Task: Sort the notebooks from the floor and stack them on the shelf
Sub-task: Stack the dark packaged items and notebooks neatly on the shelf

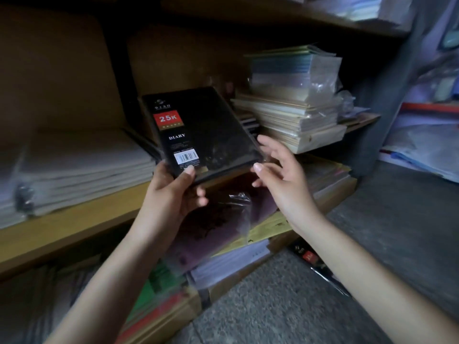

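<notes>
Our left hand (173, 194) grips the diary (203, 130) by its near edge, our right hand (280, 175) hovers loose-fingered just right of it, the shelf (74, 227) behind it.

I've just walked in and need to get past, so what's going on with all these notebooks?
A person is holding a black diary tilted in front of a wooden shelf. The left hand grips its near edge, thumb on the cover. The right hand is open beside its right corner. A left stack and a right stack lie on the shelf. Another black notebook lies on the floor.
</notes>
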`<state>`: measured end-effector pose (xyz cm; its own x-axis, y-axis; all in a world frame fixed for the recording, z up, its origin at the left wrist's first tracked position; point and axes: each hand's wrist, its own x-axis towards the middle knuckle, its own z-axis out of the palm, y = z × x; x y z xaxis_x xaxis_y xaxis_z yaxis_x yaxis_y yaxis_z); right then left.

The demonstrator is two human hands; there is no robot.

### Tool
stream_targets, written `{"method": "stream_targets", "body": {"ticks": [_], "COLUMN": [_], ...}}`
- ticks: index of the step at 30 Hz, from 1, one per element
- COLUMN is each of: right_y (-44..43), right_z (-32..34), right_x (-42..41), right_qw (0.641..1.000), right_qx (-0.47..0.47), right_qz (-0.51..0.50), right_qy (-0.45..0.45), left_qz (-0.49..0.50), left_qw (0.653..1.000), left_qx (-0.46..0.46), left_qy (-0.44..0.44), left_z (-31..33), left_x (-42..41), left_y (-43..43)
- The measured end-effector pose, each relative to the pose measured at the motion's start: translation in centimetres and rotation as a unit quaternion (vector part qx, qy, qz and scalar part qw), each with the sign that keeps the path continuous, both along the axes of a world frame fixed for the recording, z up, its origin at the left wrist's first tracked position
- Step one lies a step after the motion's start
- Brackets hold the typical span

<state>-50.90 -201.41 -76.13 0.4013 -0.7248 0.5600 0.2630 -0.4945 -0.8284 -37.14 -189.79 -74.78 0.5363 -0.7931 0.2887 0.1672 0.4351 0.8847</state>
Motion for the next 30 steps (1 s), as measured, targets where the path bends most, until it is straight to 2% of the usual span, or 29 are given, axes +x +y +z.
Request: {"method": "stream_targets", "body": {"ticks": [4,6,8,9,10,13,14,16,17,20,23,27,30], "right_y": [-0.2,0.4,1.0,1.1,1.1,0.5,0.1,-0.6,-1.0,-2.1,-2.5,-2.5,-2.7], "right_z": [0.6,0.3,-0.1,-0.3,-0.4,-0.1,0.2,0.7,1.0,2.0,2.6,2.0,1.5], "right_x": [3.7,4.8,5.6,5.8,6.0,6.6,7.0,7.7,8.1,9.4,10.9,11.9,11.7], "right_qw": [0.998,0.991,0.978,0.970,0.960,0.929,0.923,0.910,0.898,0.865,0.866,0.851,0.853], "right_qx": [-0.048,-0.100,-0.161,-0.189,-0.217,-0.277,-0.278,-0.281,-0.293,-0.320,-0.297,-0.326,-0.339], "right_qz": [-0.013,-0.020,-0.023,-0.025,-0.030,-0.053,-0.048,-0.036,-0.040,-0.048,-0.041,-0.076,-0.066], "right_qy": [0.043,0.082,0.132,0.154,0.174,0.241,0.261,0.301,0.326,0.384,0.400,0.405,0.390], "left_qz": [0.033,0.077,0.163,0.221,0.287,0.465,0.495,0.501,0.483,0.402,0.383,0.371,0.363], "left_qw": [0.998,0.996,0.974,0.948,0.906,0.741,0.705,0.667,0.660,0.671,0.629,0.634,0.624], "left_qx": [-0.016,0.025,0.078,0.104,0.132,0.165,0.150,0.131,0.131,0.130,0.163,0.194,0.204], "left_qy": [0.049,-0.020,-0.134,-0.205,-0.282,-0.455,-0.485,-0.535,-0.560,-0.609,-0.657,-0.650,-0.661], "left_z": [2.0,2.0,1.4,1.1,0.7,-0.1,-0.2,-0.4,-0.6,-1.0,-1.5,-1.5,-1.7], "left_x": [1.0,1.5,2.1,2.4,2.7,4.1,4.9,6.8,7.6,8.4,8.1,8.3,8.4], "left_y": [-2.0,-2.6,-2.5,-2.3,-1.8,-1.0,-1.0,-1.5,-1.8,-2.3,-2.5,-2.8,-2.8]}}
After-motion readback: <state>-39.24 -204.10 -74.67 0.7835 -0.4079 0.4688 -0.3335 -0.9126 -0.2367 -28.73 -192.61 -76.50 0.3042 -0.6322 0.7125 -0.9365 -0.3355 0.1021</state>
